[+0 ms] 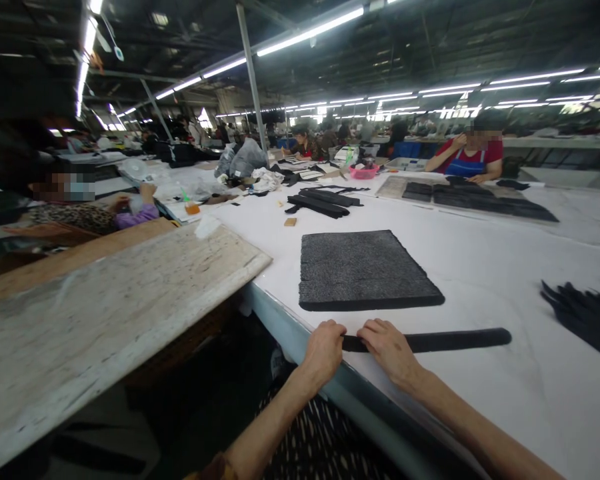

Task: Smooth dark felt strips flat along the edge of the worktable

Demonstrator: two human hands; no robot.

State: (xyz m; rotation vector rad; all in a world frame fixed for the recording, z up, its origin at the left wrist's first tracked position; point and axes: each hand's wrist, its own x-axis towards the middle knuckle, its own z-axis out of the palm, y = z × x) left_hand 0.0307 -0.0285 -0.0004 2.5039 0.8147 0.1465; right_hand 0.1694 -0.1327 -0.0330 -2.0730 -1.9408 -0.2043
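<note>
A long black fabric strip (455,340) lies along the near edge of the white table. My left hand (325,347) is closed on the strip's left end, fingers pinched together. Close beside it, my right hand (387,347) grips the same strip a little further along, its fingers bent over the fabric. The strip's right part lies flat, past my right hand. Just beyond both hands rests a dark grey, textured fabric panel (365,267) with a smooth black band along its near edge. My fingers hide part of the strip's left end.
At the right edge lies a bunch of black strips (585,320). More black strips (325,200) and a small tan block (291,222) lie further back. A worn board (105,313) stands at the left. Co-workers sit at the left and far right, near a pink basket (364,172).
</note>
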